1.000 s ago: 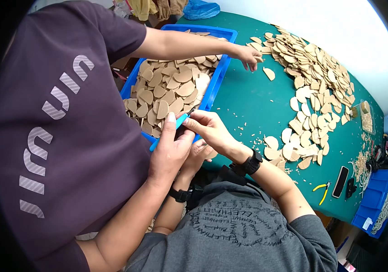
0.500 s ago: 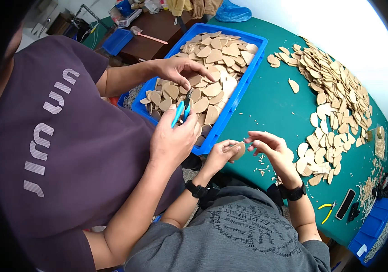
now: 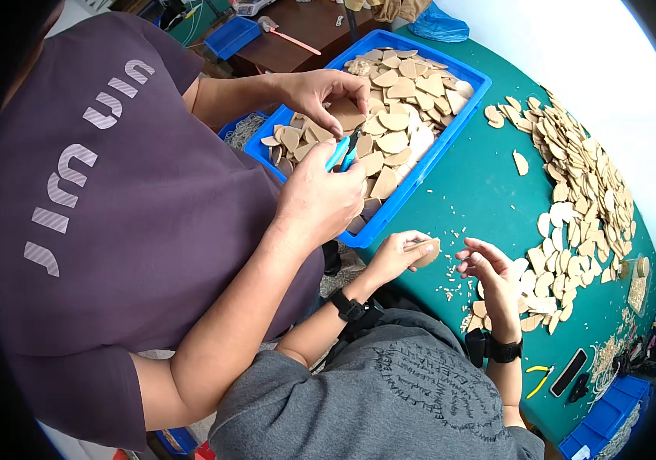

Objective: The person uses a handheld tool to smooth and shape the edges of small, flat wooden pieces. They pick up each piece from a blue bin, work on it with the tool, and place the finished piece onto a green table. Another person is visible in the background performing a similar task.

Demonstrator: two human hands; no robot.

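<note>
My left hand (image 3: 402,256), with a black band on its wrist, pinches a tan half-round piece (image 3: 428,254) by its edge near the green table's front. To its right, my right hand (image 3: 497,280) is raised with curved fingers apart, and nothing shows in it. Pale crumbs (image 3: 451,268) lie on the table between and behind my hands. At left, a co-worker in a purple shirt has one hand (image 3: 320,96) at a brown half-round piece (image 3: 346,115). The co-worker's other hand (image 3: 324,192) grips blue-handled pliers (image 3: 343,153) just below that piece.
A blue tray (image 3: 420,188) full of similar pieces stands beyond my left hand. A long heap of them (image 3: 585,184) stretches along the table's right side. Yellow-handled pliers (image 3: 540,379), a black phone-like slab (image 3: 569,372) and a blue bin (image 3: 604,418) are at lower right.
The whole view has shifted, moving the table and tray. My left hand keeps its piece, and my right hand stays raised beside it. The co-worker's fingers have closed in at a brown piece.
</note>
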